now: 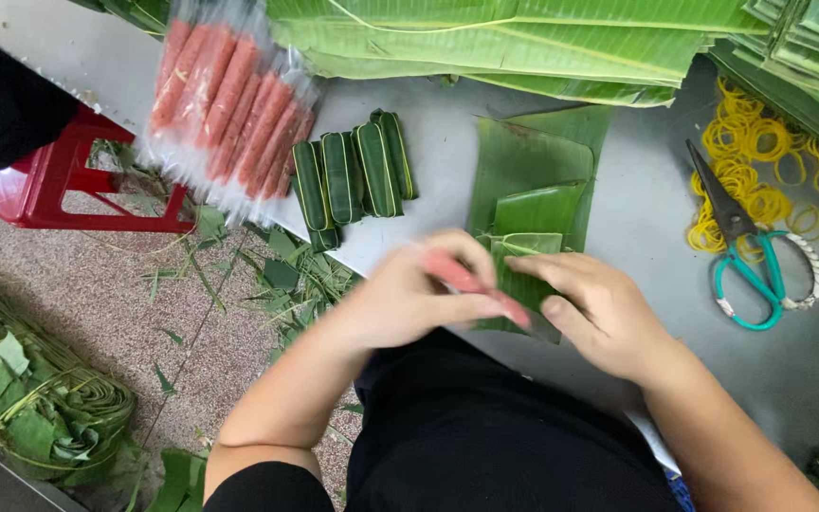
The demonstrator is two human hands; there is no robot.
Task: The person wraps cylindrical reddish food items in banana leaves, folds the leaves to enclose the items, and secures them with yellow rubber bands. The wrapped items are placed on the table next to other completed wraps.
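We find the left hand (400, 299) pinching a pink sausage (471, 283) over the folded leaf (533, 228) at desk (646, 190) centre; the right hand (599, 313) presses the leaf flat, fingers closed on it. Wrapped rolls (353, 175) lie at ten o'clock, scissors (741, 246) and bands (751, 142) at two o'clock. We advise seating the sausage square to the fold; keep the leaf taut.

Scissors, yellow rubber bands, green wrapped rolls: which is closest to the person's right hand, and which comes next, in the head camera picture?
From the right hand:
1. Scissors, on the table just to its right.
2. Yellow rubber bands, past the scissors, up and to the right.
3. Green wrapped rolls, up and to the left, beyond the left hand.
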